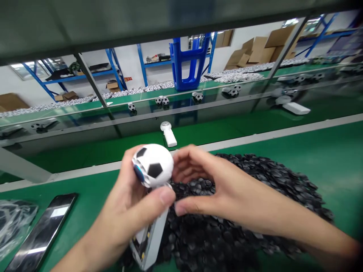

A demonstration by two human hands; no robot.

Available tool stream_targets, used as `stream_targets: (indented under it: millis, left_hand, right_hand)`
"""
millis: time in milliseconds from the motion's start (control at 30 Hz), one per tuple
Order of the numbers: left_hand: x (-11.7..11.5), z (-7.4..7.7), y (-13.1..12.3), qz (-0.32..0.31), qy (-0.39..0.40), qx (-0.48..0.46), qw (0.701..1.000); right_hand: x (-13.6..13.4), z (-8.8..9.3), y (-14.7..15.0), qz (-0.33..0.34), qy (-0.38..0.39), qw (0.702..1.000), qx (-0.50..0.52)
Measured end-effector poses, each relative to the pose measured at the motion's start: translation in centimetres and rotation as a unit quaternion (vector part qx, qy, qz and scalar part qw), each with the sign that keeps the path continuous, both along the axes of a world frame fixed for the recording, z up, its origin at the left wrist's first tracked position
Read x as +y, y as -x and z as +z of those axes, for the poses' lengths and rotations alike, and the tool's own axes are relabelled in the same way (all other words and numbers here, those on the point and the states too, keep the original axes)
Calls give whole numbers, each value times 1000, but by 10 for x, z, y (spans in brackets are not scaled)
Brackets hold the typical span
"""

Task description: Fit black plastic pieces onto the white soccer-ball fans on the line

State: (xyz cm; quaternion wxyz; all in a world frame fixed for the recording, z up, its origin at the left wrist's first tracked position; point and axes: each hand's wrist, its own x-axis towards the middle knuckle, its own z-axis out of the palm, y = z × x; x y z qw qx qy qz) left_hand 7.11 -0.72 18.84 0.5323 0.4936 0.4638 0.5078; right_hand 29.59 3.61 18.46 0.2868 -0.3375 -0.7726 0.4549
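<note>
My left hand [127,211] is wrapped round a handheld fan with a football-patterned head [159,160], its thumb pressed across the neck. The head is white with black pentagons, and a blue part shows on its left side. Below, the pale handle [157,240] hangs tilted, with its inside partly exposed. Close to the right side of the head is my right hand [202,181], fingers curved and thumb apart, with nothing seen in it. I cannot tell whether its fingertips touch the ball. A wide pile of small black pieces [198,241] lies beneath both hands.
At the left on the green table lie a black phone [47,226] and a clear plastic bag [14,223]. Beyond the pale rail, a white fan [169,134] and another white one [295,107] lie on the line. A blue stool [188,62] stands behind.
</note>
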Motion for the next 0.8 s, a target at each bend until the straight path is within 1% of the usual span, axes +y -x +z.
stream_targets:
  millis: [33,67,100,133,233,267,333,400,467,567,633,667,733,800]
  left_hand:
    - [2,2,3,33,4,7,999]
    - [4,4,4,61,1,19,998]
    - [6,5,5,83,-7,33,996]
    - [6,6,4,98,-15,43,994]
    - [1,7,-4,118,-21,48,992]
    - [-1,7,-8,120,-16,47,992]
    - [-5,8,-13,121,-19,43,991]
    - [-5,7,-13,123,-47,53,990]
    - [-1,4,-8,128,-93,85,984]
    - [8,-1,2,147,-176,151,962]
    - [13,-5,6,149,-214,178,949]
    - [13,-6,6,145,-221,180,947]
    - [13,-8,4,133,-213,165,954]
    - [11,-8,0,127,-183,143,964]
  right_hand:
    - [-1,-5,-4,12,-65,991,-120]
    - [-4,-12,-6,27,-123,963,-237]
    - [-7,-21,-4,38,-157,936,-312]
    - [-10,-31,0,43,-167,920,-352]
    - [-15,-61,24,49,-157,905,-391]
    - [-14,-68,32,51,-155,902,-401]
    - [-11,-75,41,53,-152,894,-419]
    - [-7,-77,41,55,-149,885,-437]
    - [-3,-77,36,59,-145,877,-454]
    - [-2,-79,29,69,-140,869,-470]
    - [-2,-79,28,73,-140,868,-471]
    - [-2,-78,29,73,-141,868,-470]
    - [-2,-70,30,69,-148,873,-460]
    - [-1,-55,27,56,-162,882,-439]
